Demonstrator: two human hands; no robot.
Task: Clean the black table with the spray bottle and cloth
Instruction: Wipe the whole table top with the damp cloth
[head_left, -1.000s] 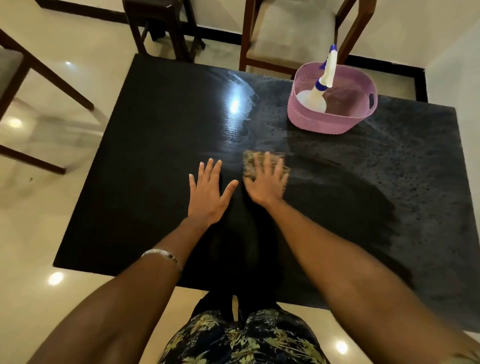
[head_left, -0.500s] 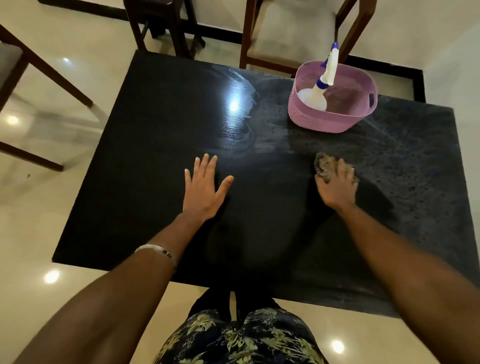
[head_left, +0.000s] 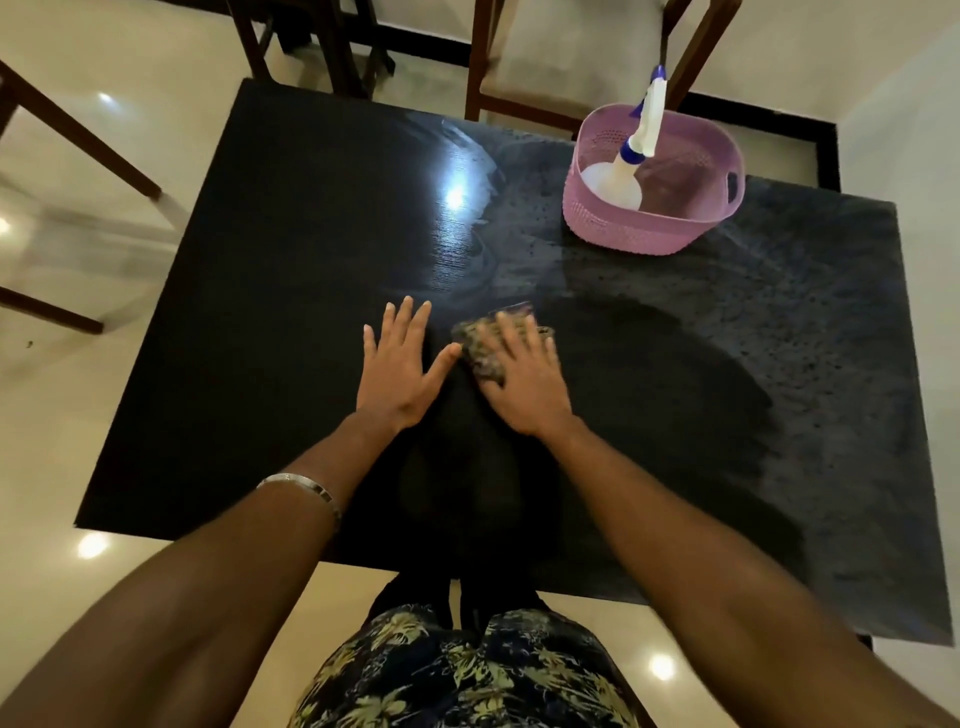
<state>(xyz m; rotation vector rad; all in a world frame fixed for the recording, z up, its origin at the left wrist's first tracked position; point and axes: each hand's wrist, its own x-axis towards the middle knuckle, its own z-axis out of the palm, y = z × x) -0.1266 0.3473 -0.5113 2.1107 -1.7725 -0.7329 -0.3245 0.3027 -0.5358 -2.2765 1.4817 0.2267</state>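
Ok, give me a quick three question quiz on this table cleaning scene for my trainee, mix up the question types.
1. True or false: the spray bottle stands inside the pink basket.
2. Which hand presses the cloth to the black table? A) left hand B) right hand C) both
3. Fill in: the left hand lies ____ on the table, fingers spread.

Key: 1 true; 2 B; 3 flat
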